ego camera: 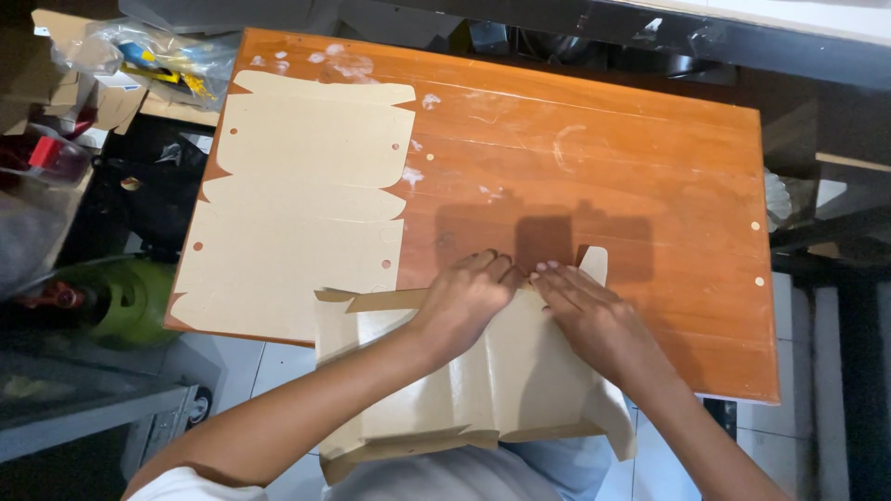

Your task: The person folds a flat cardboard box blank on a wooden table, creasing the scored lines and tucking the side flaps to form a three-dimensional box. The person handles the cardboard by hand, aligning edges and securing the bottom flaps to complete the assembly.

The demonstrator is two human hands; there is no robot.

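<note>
My left hand and right hand lie flat, fingers together, gripping nothing, pressing a fold in the cardboard at the table's near edge. A flat cutout stack lies left.

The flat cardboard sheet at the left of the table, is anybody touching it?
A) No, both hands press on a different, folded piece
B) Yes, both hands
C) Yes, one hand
A: the left hand and right hand press on the folded cardboard piece, while the flat cardboard sheet lies untouched on the wooden table.
</note>
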